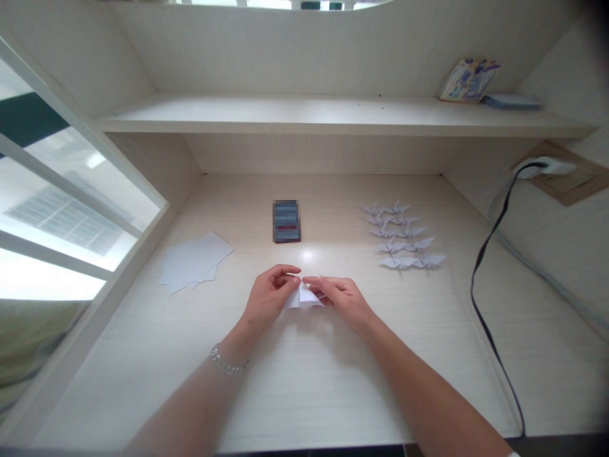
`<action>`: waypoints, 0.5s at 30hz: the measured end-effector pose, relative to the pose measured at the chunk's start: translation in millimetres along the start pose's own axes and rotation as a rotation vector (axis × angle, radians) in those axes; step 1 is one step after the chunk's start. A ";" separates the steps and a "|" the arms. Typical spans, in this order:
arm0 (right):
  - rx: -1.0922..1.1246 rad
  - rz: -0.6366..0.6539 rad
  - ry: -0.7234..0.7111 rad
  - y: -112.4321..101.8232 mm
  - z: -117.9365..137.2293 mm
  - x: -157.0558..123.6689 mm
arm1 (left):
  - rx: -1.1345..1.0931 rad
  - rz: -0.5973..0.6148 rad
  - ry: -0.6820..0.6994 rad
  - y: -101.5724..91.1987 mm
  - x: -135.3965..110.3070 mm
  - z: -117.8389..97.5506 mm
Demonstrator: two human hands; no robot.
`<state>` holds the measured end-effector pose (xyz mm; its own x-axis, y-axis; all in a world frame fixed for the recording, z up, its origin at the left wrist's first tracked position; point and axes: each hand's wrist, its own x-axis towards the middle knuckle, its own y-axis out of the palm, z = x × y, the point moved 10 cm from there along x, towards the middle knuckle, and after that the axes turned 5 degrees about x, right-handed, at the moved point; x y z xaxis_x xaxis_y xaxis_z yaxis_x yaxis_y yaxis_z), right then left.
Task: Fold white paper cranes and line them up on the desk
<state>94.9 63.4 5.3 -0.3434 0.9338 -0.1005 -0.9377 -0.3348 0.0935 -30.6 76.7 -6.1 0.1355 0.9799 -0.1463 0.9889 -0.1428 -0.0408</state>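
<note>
A small folded piece of white paper (306, 298) is held just above the desk, near its middle. My left hand (273, 293) pinches the paper's left side and top between thumb and fingers. On the other side, my right hand (343, 297) has its fingers closed on the right edge; some of those fingertips are hidden behind the paper. Two columns of folded white paper cranes (399, 235) stand to the right of my hands. Loose white paper squares (197, 260) lie overlapping at the left.
A dark phone-like rectangle (286, 221), blurred out, lies beyond my hands. A black cable (480, 257) runs from the wall socket (566, 174) down the right side. Above the desk (238, 197) is a shelf (285, 111) with a small box (469, 80). A window (61, 184) borders the left.
</note>
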 end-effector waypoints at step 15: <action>-0.061 -0.166 0.002 -16.4 -6.2 -0.3 | -0.082 0.079 -0.012 10.2 -3.8 -1.2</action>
<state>110.0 67.8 -2.4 -0.1834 0.9767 -0.1115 -0.9830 -0.1828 0.0157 -21.0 71.8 -4.7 0.2127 0.9644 -0.1574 0.9770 -0.2070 0.0521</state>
